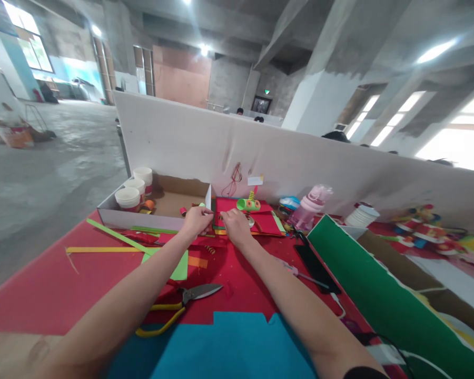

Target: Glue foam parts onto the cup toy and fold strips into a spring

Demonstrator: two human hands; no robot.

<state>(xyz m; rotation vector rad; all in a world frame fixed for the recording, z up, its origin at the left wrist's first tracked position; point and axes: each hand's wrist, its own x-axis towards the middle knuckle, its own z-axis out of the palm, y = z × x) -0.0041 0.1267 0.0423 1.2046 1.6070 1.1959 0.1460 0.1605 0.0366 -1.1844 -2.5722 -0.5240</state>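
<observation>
Left hand [198, 220]: curling beside the box [142, 219], grip unclear.
Right hand [236, 226]: bending over red paper [226, 204], grip also unclear.
Green paper roll [242, 205]: sitting just beyond that hand.
Shears [186, 296]: lying close, probably for easy reach.

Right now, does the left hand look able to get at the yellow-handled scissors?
Probably yes. The scissors lie with uncovered blades and handles close beside the left forearm, and nothing seems to block them; the left hand, busy farther forward, would just have to draw back.
</observation>
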